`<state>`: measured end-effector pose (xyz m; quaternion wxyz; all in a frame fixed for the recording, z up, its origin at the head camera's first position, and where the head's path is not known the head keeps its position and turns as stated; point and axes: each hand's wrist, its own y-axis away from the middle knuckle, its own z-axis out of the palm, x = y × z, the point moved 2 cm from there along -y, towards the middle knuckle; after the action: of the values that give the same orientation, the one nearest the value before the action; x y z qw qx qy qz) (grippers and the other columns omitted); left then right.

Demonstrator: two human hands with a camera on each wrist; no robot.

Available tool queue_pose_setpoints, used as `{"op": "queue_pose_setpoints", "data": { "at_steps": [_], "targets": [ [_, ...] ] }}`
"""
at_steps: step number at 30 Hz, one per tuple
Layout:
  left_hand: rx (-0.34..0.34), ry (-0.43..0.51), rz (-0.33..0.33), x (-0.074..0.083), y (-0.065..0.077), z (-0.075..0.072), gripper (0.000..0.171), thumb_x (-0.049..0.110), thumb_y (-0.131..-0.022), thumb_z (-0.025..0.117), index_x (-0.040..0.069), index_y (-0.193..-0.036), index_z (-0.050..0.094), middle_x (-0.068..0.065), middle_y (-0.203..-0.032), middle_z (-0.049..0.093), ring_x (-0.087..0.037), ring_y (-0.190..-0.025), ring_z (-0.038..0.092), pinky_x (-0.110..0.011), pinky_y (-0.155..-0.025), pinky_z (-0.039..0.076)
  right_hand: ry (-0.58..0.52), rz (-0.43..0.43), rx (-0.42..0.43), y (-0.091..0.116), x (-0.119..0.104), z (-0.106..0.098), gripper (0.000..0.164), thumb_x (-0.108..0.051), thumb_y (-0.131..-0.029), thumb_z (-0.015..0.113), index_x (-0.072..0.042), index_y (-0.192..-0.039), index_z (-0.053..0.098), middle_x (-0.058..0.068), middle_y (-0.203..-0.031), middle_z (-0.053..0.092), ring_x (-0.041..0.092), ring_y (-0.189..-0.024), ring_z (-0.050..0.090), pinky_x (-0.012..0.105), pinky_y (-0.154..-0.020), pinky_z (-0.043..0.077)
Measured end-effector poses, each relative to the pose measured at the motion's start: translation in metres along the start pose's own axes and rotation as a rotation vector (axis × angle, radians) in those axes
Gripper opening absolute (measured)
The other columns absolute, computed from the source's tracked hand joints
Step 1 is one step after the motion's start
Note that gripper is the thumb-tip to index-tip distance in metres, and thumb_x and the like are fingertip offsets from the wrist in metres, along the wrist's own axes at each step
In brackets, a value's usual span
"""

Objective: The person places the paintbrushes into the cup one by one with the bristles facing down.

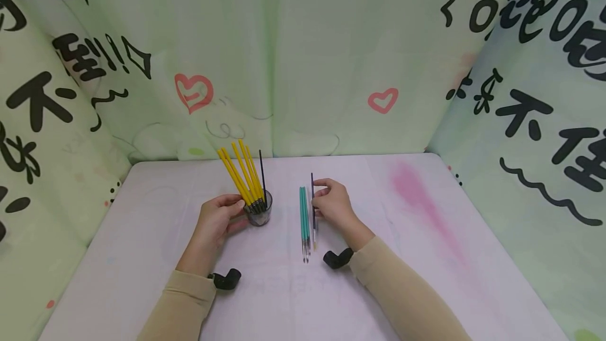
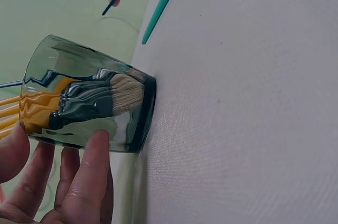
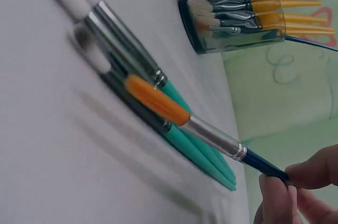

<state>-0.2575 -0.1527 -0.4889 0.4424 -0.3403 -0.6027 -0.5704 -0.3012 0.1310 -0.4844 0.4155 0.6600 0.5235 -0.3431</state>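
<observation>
Beige sleeves (image 1: 404, 291) lead to left grip (image 1: 221, 217) loosely holding glass (image 1: 259, 219), right grip (image 1: 335, 203) pinching blue brush (image 3: 214, 136).

Yellow-handled brushes (image 1: 246, 172) have dark ferrules, teal-handled brushes (image 1: 304, 212) silver, the dark blue brush (image 3: 211, 134) (orange-bristled) likewise. Grey-green glass (image 2: 84, 63); pale lilac tabletop (image 1: 265, 304), streaked pink; light green curtain (image 1: 322, 57) with black lettering (image 1: 36, 109), red hearts (image 1: 382, 111).

Behind the surface (image 1: 118, 257) we see pale green cloth (image 1: 322, 41), bearing a red heart outline (image 1: 194, 93) above the surface's back-left edge and a smaller heart (image 1: 383, 101) above its back-right. We find bold black characters (image 1: 524, 108) on both sides of the surface, and a pink smear (image 1: 418, 193) across its right half.
</observation>
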Motion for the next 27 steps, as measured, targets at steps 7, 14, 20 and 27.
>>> {"op": "queue_pose_setpoints", "data": {
  "at_steps": [7,14,20,27],
  "targets": [
    [-0.001,0.01,0.006,0.001,0.0,-0.001,0.037,0.011,-0.104,0.071,0.001,-0.139,0.066,-0.014,-0.131,0.066,-0.02,-0.107,0.072,-0.046,-0.099,0.066,-0.117,-0.053,0.027,0.006,-0.015,0.003,0.049,0.0,-0.095,0.071,-0.013,-0.142,0.064,0.011,-0.102,0.062,0.02,-0.079,0.065,0.026,-0.061,0.065],
    [-0.004,0.011,0.013,0.0,0.0,0.0,0.036,0.01,-0.104,0.071,0.0,-0.139,0.066,-0.013,-0.129,0.067,-0.016,-0.102,0.072,-0.043,-0.095,0.068,-0.248,-0.136,0.056,0.014,-0.033,0.008,0.051,0.004,-0.093,0.07,-0.013,-0.14,0.064,0.01,-0.103,0.063,0.017,-0.065,0.063,0.029,-0.063,0.067],
    [-0.008,0.012,0.015,0.0,-0.001,-0.001,0.036,0.01,-0.104,0.07,0.0,-0.139,0.066,-0.012,-0.128,0.067,-0.015,-0.101,0.072,-0.044,-0.096,0.067,-0.357,-0.191,0.061,0.019,-0.047,0.013,0.05,0.004,-0.094,0.071,-0.014,-0.14,0.063,0.009,-0.102,0.062,0.015,-0.066,0.065,0.026,-0.063,0.066],
    [-0.015,0.01,0.023,0.001,0.0,0.0,0.036,0.01,-0.104,0.07,-0.001,-0.138,0.066,-0.011,-0.124,0.066,-0.018,-0.103,0.072,-0.045,-0.097,0.067,-0.492,-0.241,0.084,0.021,-0.065,0.018,0.052,0.008,-0.092,0.07,-0.015,-0.139,0.064,0.004,-0.097,0.061,0.016,-0.073,0.068,0.029,-0.065,0.068]
  ]
}}
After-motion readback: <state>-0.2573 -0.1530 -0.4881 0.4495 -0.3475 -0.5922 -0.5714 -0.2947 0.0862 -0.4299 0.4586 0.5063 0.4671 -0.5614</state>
